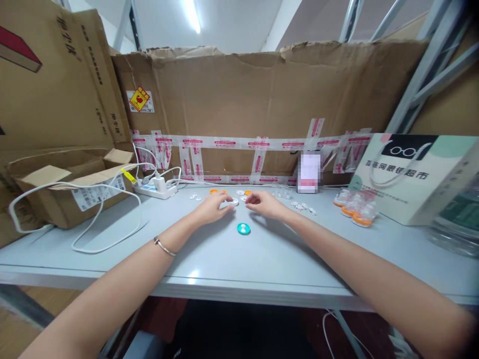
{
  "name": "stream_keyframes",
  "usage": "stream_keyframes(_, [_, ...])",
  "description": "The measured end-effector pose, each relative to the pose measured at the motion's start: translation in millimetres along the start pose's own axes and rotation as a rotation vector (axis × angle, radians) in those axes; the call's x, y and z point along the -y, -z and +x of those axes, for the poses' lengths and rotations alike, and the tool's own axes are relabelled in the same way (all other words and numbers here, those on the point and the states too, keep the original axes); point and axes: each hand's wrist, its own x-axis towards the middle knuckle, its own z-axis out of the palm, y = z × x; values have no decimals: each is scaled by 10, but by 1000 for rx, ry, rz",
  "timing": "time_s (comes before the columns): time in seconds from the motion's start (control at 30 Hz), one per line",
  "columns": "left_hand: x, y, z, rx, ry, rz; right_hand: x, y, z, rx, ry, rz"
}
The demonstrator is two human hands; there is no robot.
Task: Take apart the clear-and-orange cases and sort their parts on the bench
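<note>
“One white disc (234, 201) is sitting at the thumb and fingertips of the left hand (215, 207), around the middle of the table (209, 264). Which portions are being concealed?”

“The left fingers are covering part of its edge. A second white disc (244, 198) is showing only partly beside the right hand (264, 204). Both are appearing too small for surface detail.”

“What state are the hands showing?”

“The left hand is presenting a half-open posture, thumb and forefinger standing apart about the white disc; whether they are gripping it, I cannot tell. The right hand is curling its fingers toward its thumb; they are masking one another, so I cannot tell whether they are grasping anything.”

“What is lying around them?”

“A teal disc (243, 229) is lying nearer the person, bearing two white pieces. Orange parts (213, 191) are lying beyond the hands, the left hand partly blocking them. Clear-and-orange assemblies (361, 214) are standing at the right, before a paper bag (400, 184). A bottle (458, 219) is running off the right edge. A phone (309, 172), its screen pixelated, is standing before a cardboard panel (239, 94). At the left, a white cable (108, 248) is looping beside an open carton (63, 207).”
</note>
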Motion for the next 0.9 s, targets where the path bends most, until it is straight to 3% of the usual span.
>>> stream_keyframes(0.17, [94, -56, 30, 200, -49, 262, 49, 171, -252, 282, 7, 30])
stream_keyframes(0.27, [106, -94, 54, 217, -5, 311, 79, 254, -323, 452, 10, 1])
stream_keyframes(0.33, [140, -115, 71, 202, 42, 326, 94, 261, -339, 493, 19, -21])
stream_keyframes(0.53, [192, -103, 88, 101, 126, 340, 100, 145, -361, 459, 116, -52])
stream_keyframes(0.67, [61, 8, 73, 4, -31, 172, 86, 118, -368, 441, 152, 14])
stream_keyframes(0.77, [-43, 78, 44, 68, -124, -69, 89, 90, -357, 403, 133, 29])
stream_keyframes(0.9, [-123, 86, 2, 213, -67, -212, 107, -9, -337, 275, 68, -11])
